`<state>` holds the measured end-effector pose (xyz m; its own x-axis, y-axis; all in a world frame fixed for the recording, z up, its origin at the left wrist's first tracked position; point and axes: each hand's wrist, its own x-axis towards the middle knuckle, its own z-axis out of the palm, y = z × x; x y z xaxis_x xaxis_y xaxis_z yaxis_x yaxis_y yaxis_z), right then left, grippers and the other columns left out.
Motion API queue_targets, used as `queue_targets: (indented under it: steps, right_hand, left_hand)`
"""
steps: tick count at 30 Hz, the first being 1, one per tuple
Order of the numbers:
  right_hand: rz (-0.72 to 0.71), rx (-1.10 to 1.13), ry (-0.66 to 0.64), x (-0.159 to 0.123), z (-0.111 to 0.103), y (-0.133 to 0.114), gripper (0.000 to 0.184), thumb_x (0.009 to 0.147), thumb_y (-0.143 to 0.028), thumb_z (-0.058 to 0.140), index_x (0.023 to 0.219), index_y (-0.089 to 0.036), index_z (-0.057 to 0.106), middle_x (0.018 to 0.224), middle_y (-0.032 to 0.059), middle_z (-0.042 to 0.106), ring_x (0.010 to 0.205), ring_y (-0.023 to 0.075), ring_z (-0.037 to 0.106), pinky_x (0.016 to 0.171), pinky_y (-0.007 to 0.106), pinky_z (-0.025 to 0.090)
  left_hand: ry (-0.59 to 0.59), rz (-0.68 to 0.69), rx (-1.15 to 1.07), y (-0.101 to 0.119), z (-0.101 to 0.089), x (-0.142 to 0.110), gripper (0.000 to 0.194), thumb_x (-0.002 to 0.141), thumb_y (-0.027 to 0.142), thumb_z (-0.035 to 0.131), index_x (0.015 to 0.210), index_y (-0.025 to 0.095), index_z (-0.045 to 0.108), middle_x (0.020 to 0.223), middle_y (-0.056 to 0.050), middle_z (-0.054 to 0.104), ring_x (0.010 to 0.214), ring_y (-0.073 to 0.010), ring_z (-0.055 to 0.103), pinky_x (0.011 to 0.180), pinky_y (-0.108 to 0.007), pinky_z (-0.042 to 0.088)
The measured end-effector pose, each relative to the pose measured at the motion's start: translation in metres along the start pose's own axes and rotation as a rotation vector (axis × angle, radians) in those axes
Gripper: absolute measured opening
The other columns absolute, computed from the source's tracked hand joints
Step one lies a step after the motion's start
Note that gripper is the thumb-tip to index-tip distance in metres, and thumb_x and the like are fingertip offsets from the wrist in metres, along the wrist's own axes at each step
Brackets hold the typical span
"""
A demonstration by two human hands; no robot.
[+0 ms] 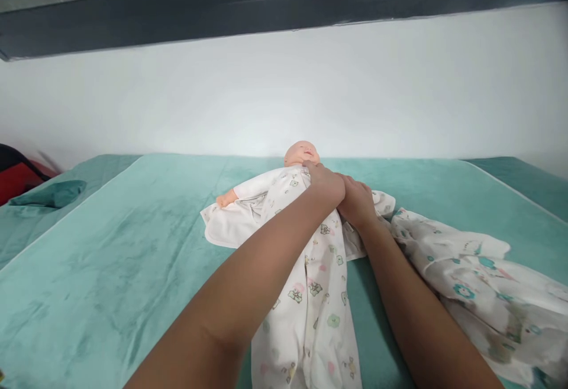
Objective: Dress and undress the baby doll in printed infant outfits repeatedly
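Note:
A baby doll (300,154) lies on its back on the bed, head toward the wall. A white printed baby romper (319,294) is spread over and under its body, with the legs stretched toward me. The doll's arm on the left, in a plain white sleeve (260,182), lies outside the romper. My left hand (327,183) is closed on the romper's edge by the doll's neck and shoulder. Right beside it, my right hand (355,201) is curled around the romper at the doll's other arm. Its fingertips and that arm are hidden.
A teal cover (110,259) lies over the bed. Crumpled white printed cloth (483,282) is on the right. A red and black item (20,173) stands at the far left by a teal cushion (48,194). White wall (199,99) and a dark window frame (177,13) rise behind.

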<state>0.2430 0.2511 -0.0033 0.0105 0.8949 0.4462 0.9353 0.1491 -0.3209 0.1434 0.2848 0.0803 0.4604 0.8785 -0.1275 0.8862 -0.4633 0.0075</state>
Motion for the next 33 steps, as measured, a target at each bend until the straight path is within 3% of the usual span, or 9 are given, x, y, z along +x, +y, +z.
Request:
queue_targets:
  steps: [3, 6, 11, 15, 20, 26, 29, 33]
  right_hand:
    - [0.172, 0.108, 0.114, 0.002, 0.000, 0.008, 0.045, 0.080, -0.017, 0.047, 0.122, -0.024, 0.062, 0.118, 0.0078, 0.070, 0.104, 0.0282, 0.063, 0.087, 0.038, 0.045]
    - [0.313, 0.189, 0.199, 0.003, 0.003, 0.014, 0.041, 0.079, -0.021, 0.048, 0.115, -0.023, 0.065, 0.112, 0.0075, 0.072, 0.099, 0.0285, 0.064, 0.081, 0.038, 0.047]
    - [0.312, 0.237, 0.179, 0.005, 0.006, 0.012, 0.038, 0.084, -0.043, 0.052, 0.112, -0.023, 0.067, 0.106, 0.0098, 0.073, 0.093, 0.0290, 0.064, 0.078, 0.038, 0.046]
    - [0.323, 0.222, 0.168, 0.006, 0.001, 0.011, 0.034, 0.082, -0.036, 0.051, 0.109, -0.023, 0.068, 0.105, 0.0096, 0.073, 0.093, 0.0291, 0.063, 0.080, 0.040, 0.046]
    - [0.391, 0.317, 0.257, 0.007, -0.004, 0.016, 0.031, 0.071, -0.022, 0.051, 0.094, -0.024, 0.071, 0.094, 0.0063, 0.074, 0.086, 0.0275, 0.064, 0.080, 0.041, 0.048]
    - [0.602, 0.761, 0.388, 0.009, 0.004, 0.037, 0.028, 0.054, -0.016, 0.057, 0.078, -0.019, 0.072, 0.079, 0.0045, 0.073, 0.074, 0.0225, 0.065, 0.070, 0.036, 0.051]
    - [0.700, 0.931, 0.446, 0.007, 0.006, 0.044, 0.031, 0.047, -0.012, 0.058, 0.075, -0.018, 0.070, 0.077, 0.0030, 0.072, 0.070, 0.0201, 0.065, 0.063, 0.032, 0.051]
    - [0.730, 1.107, 0.492, 0.006, 0.006, 0.043, 0.029, 0.046, -0.010, 0.056, 0.073, -0.018, 0.066, 0.072, 0.0009, 0.069, 0.067, 0.0173, 0.063, 0.059, 0.029, 0.051]
  left_hand:
    - [-0.032, 0.019, 0.179, -0.002, -0.005, -0.010, 0.042, 0.075, 0.026, 0.069, 0.117, 0.019, 0.070, 0.134, -0.018, 0.060, 0.130, -0.0407, 0.044, 0.111, -0.066, 0.018]
    - [0.014, 0.076, 0.203, -0.002, -0.006, -0.015, 0.036, 0.078, 0.028, 0.066, 0.113, 0.018, 0.070, 0.129, -0.018, 0.063, 0.125, -0.0387, 0.047, 0.107, -0.062, 0.026]
    - [0.023, 0.172, 0.132, 0.004, 0.005, -0.005, 0.027, 0.084, 0.028, 0.060, 0.109, 0.021, 0.070, 0.126, -0.012, 0.065, 0.119, -0.0282, 0.052, 0.106, -0.049, 0.032]
    - [0.011, 0.174, 0.097, 0.000, 0.008, 0.004, 0.030, 0.084, 0.026, 0.060, 0.111, 0.019, 0.068, 0.123, -0.013, 0.067, 0.115, -0.0276, 0.056, 0.101, -0.045, 0.039]
    - [0.049, 0.222, 0.076, -0.025, -0.010, -0.005, 0.026, 0.081, 0.018, 0.058, 0.105, 0.018, 0.068, 0.113, -0.013, 0.070, 0.109, -0.0277, 0.061, 0.091, -0.041, 0.046]
    - [0.111, 0.221, -0.048, -0.070, -0.035, -0.028, 0.018, 0.078, 0.021, 0.060, 0.094, 0.020, 0.067, 0.097, -0.009, 0.072, 0.084, -0.0228, 0.065, 0.071, -0.033, 0.049]
    - [0.159, 0.177, -0.082, -0.081, -0.040, -0.040, 0.017, 0.079, 0.023, 0.058, 0.094, 0.020, 0.065, 0.093, -0.007, 0.071, 0.079, -0.0221, 0.065, 0.067, -0.032, 0.047]
    - [0.196, 0.157, -0.092, -0.085, -0.041, -0.048, 0.015, 0.081, 0.023, 0.056, 0.094, 0.020, 0.064, 0.093, -0.007, 0.071, 0.078, -0.0214, 0.064, 0.063, -0.030, 0.045]
